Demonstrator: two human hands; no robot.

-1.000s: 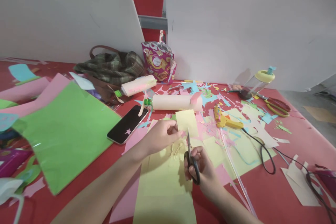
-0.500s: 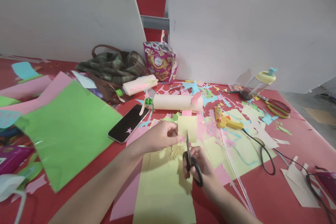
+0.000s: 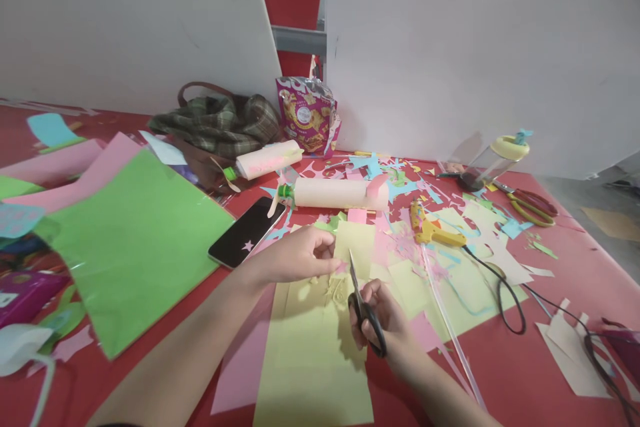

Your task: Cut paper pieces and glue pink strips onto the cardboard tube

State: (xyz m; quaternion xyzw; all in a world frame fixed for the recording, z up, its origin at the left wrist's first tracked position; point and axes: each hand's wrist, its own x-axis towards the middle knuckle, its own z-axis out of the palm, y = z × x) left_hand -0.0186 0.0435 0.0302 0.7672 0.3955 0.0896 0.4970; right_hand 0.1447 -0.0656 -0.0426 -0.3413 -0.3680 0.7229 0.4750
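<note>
Red worktop [image 3: 515,380], strewn with craft paper and scraps.
Clockwise from twelve o'clock stand or lie a purple snack bag [image 3: 306,113], a pale roll with a green cap [image 3: 333,193], a clear bottle [image 3: 493,163] at two, pliers [image 3: 533,205] between two and three, and off-white paper pieces [image 3: 570,353] near four; at six, a long yellow sheet [image 3: 315,373] overlaps a pink one [image 3: 235,373]; a large green sheet [image 3: 135,247] covers nine, a phone [image 3: 245,230] ten, a plaid bag [image 3: 215,123] eleven.
</note>
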